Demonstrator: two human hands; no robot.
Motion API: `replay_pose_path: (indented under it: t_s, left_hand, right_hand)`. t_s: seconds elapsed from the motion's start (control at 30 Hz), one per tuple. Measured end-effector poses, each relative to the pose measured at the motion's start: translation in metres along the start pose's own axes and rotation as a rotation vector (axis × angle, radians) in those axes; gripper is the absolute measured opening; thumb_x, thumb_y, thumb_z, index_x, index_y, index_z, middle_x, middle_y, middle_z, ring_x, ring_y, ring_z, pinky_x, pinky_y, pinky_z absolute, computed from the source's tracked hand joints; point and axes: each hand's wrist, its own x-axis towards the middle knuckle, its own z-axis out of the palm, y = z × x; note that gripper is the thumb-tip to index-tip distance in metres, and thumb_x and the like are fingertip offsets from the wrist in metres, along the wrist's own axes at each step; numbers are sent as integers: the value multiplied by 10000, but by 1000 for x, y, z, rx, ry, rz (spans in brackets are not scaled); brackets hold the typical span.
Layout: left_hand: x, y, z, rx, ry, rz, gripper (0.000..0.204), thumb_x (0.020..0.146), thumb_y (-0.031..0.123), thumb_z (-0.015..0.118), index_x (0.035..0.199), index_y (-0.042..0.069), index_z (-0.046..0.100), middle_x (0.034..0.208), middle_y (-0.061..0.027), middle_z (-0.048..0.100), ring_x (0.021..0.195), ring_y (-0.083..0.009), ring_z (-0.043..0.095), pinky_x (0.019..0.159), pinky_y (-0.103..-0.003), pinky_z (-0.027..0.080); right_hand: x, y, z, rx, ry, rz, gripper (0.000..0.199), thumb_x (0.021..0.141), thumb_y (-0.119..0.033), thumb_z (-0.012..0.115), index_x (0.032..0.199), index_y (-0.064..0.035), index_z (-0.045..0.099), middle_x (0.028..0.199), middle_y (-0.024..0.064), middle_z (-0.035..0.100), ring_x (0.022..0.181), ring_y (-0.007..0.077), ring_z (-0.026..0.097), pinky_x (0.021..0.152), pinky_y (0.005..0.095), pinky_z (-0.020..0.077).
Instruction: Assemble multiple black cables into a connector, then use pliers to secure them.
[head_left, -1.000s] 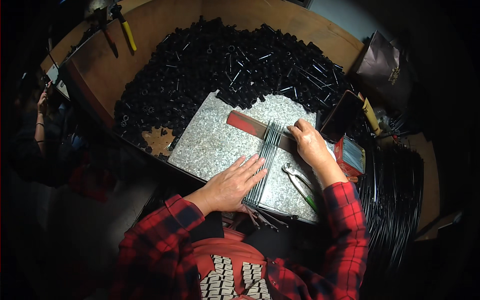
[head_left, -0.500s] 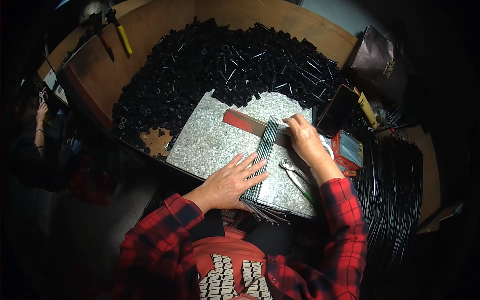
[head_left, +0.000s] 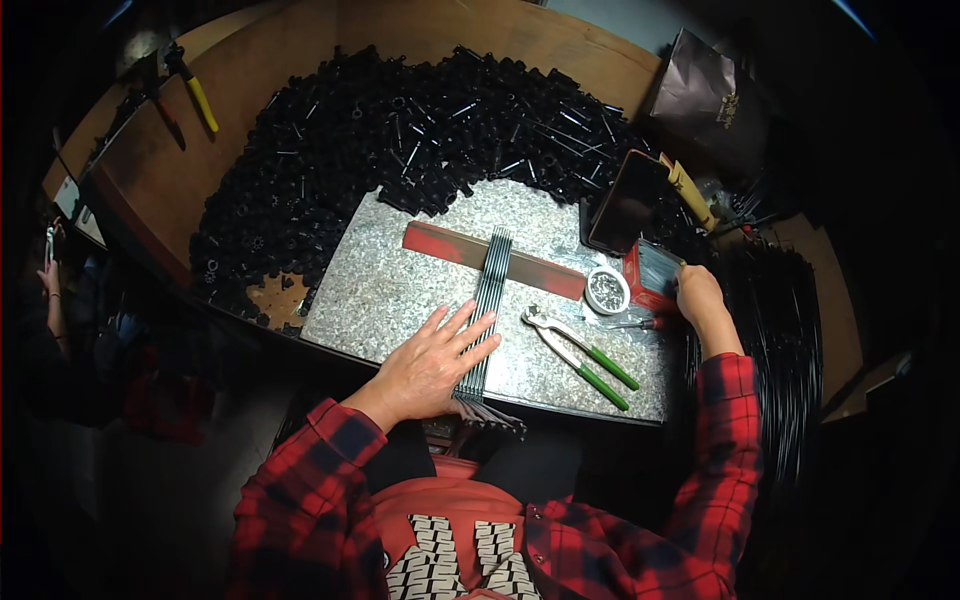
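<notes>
My left hand (head_left: 425, 370) lies with fingers outstretched on a row of thin dark rods (head_left: 492, 280). The rods lie side by side, and their upper part crosses a red-and-brown bar (head_left: 545, 272) on the speckled board (head_left: 340, 300). Their lower ends stick out past the board's near edge. At the right, my right hand (head_left: 703, 298) is curled at the edge of a red box (head_left: 648, 290) that holds thin bluish-grey pieces. Its fingertips are partly hidden, so anything between them cannot be made out. Green-handled pincers (head_left: 580, 358) rest on the board between my hands.
A heap of small black parts (head_left: 400, 130) rises behind the board. Near the red box are a round white dish (head_left: 607, 290) of tiny pieces, a dark phone (head_left: 628, 200) and long black rods (head_left: 775, 370). Yellow-handled pliers (head_left: 200, 100) hang at far left. Another person's hand (head_left: 50, 280) shows there.
My right hand has moved from the bar's right part over to the red box, uncovering the white dish and the pincers. My left hand stays on the rods. The whole view has shifted slightly.
</notes>
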Motion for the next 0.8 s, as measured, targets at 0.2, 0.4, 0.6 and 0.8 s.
replay_pose_path:
  t_s: [0.2, 0.4, 0.6, 0.8]
  left_hand:
    - [-2, 2, 1, -25, 23, -15, 974, 560, 387, 833, 1374, 91, 388, 1457, -125, 319, 1367, -330, 261, 1110, -483, 244]
    - [-5, 0, 5, -33, 43, -9, 978, 566, 392, 831, 1379, 85, 381, 1461, -120, 316, 1373, -329, 250, 1111, -486, 243]
    - [-3, 2, 1, -32, 11, -22, 978, 571, 401, 827, 1378, 79, 380, 1456, -133, 318, 1368, -339, 254, 1107, -489, 246]
    - [-1, 2, -3, -20, 3, -19, 980, 565, 382, 829, 1378, 73, 378, 1447, -136, 328, 1363, -345, 260, 1101, -490, 251]
  right_hand:
    - [-10, -4, -2, 45, 50, -23, 123, 748, -39, 548, 810, 28, 630, 865, 235, 646, 852, 384, 630, 769, 438, 518]
    - [-15, -6, -11, 117, 90, -51, 129, 750, -66, 571, 820, 26, 627, 883, 218, 648, 858, 383, 625, 775, 438, 514]
    - [-9, -4, -11, 56, -54, -1, 120, 740, -60, 591, 810, 22, 646, 902, 225, 641, 886, 380, 619, 792, 437, 508]
    - [-11, -5, -13, 141, 85, 10, 172, 745, -72, 600, 892, 15, 579, 920, 225, 620, 863, 402, 605, 775, 451, 501]
